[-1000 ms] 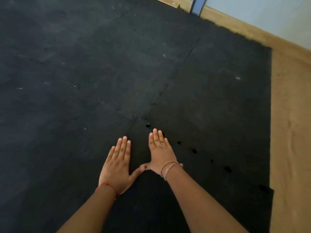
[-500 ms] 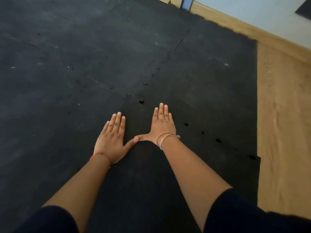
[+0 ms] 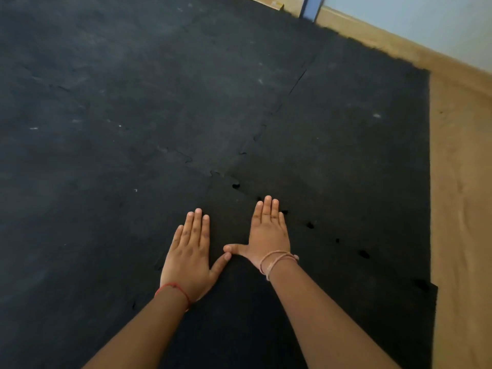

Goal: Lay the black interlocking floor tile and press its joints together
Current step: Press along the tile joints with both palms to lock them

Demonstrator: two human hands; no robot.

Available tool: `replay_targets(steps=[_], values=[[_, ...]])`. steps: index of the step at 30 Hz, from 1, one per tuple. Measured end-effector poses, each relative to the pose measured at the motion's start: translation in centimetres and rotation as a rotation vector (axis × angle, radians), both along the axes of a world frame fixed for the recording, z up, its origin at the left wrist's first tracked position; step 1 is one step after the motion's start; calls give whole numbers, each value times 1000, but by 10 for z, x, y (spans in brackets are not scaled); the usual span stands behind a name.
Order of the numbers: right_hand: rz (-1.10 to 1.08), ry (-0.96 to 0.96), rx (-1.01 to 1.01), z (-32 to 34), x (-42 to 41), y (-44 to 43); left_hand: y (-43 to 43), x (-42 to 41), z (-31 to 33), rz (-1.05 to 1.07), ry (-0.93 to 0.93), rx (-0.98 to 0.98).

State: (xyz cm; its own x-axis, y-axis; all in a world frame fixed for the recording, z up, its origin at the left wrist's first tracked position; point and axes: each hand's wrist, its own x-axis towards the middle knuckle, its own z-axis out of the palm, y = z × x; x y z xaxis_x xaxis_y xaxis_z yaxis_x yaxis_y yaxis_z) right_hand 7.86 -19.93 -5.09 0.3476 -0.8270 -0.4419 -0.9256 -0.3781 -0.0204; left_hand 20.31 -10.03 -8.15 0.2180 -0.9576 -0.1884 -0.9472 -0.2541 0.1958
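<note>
Pressing flat on the black interlocking rubber floor tile (image 3: 266, 315), both hands work near its far corner in the head view, the only view there is. The left hand (image 3: 187, 258) lies palm down, fingers straight and close together, thumb angled out. The right hand (image 3: 269, 231) lies the same way, its fingertips (image 3: 267, 201) reaching the toothed joint line (image 3: 310, 225); the two thumb tips touch. Neither hand grips anything.

The tile sits at the near edge of the laid black matting (image 3: 133, 102), with the bare tan wooden floor (image 3: 463, 209) along its right side.

Along the joint running right from the right hand, several small dark gaps show, one near the corner (image 3: 235, 185) and others toward the tile's right edge (image 3: 363, 253), so those teeth look not fully seated, as far as I can judge.

Risks from here:
- Pressing only at the corner may leave the right-hand teeth proud, since no weight reaches them.
- Leaning forward could slide the tile rather than seat it, opening its left seam (image 3: 133, 304), which also shows a small gap.
- Forcing misaligned teeth down may buckle the rubber edge.

Whether the teeth under the palms have locked is hidden.
</note>
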Motion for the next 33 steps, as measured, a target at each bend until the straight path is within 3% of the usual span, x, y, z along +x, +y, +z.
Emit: replay_targets(steps=[6, 11, 18, 26, 29, 33], values=[[29, -19, -1, 8, -2, 3, -3, 4, 7, -82, 5, -2], [342, 76, 15, 23, 20, -3, -32, 31, 25, -312, -13, 146], [307, 88, 143, 20, 26, -14, -51, 38, 20, -343, 99, 176], [273, 125, 213, 18, 33, -24, -63, 35, 28, -333, 68, 284], [213, 90, 147, 22, 34, -17, -62, 33, 37, -326, 41, 300], [-191, -43, -12, 14, 6, 16, -70, 27, 51, -363, -49, 246]])
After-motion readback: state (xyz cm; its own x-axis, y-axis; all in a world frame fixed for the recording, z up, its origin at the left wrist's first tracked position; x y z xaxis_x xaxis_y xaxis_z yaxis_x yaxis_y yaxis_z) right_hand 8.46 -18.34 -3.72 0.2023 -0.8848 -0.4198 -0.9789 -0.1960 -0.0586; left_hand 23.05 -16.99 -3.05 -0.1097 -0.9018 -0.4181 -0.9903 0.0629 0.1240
